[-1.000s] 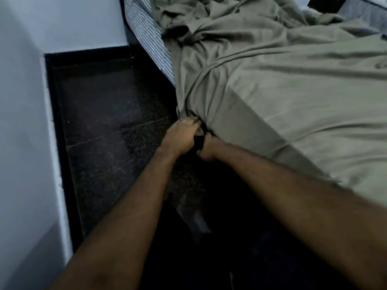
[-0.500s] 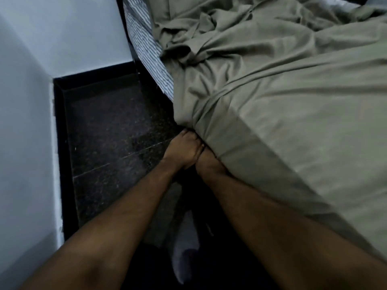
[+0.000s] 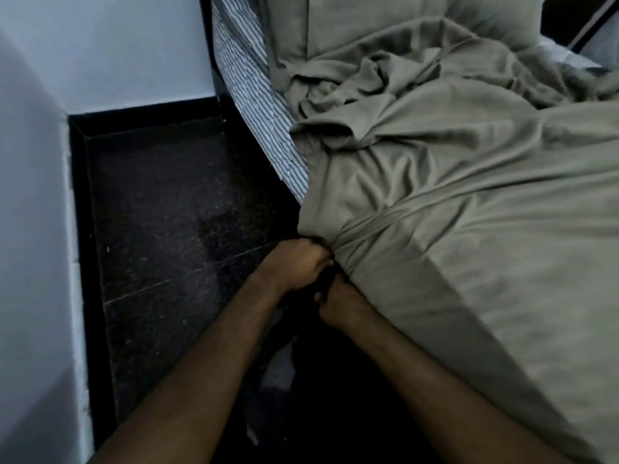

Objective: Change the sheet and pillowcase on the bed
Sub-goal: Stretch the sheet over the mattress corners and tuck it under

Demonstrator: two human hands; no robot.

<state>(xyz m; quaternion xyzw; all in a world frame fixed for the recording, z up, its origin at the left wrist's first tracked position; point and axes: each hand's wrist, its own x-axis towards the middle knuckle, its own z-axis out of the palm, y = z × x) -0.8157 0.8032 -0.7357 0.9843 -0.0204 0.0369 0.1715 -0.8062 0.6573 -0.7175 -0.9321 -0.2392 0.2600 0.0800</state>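
Note:
An olive-grey sheet (image 3: 469, 202) covers the near part of the bed and lies bunched in folds farther up. Its lower edge is gathered at the bed's side, where my left hand (image 3: 294, 262) is fisted on the fabric. My right hand (image 3: 338, 306) sits just below and to the right, fingers tucked under the sheet's edge against the mattress side. The striped mattress (image 3: 258, 92) shows bare along the far left side. A pillow (image 3: 368, 21) in matching olive cloth lies at the head of the bed.
A dark speckled floor (image 3: 174, 212) fills the narrow gap between bed and pale wall (image 3: 33, 229). A black skirting runs along the wall's base. Something pale lies on the floor below my arms (image 3: 278, 370).
The view has tilted up toward the head of the bed. My hands stay at the same spot on the sheet's edge, the left now clenched tighter on the gathered fabric.

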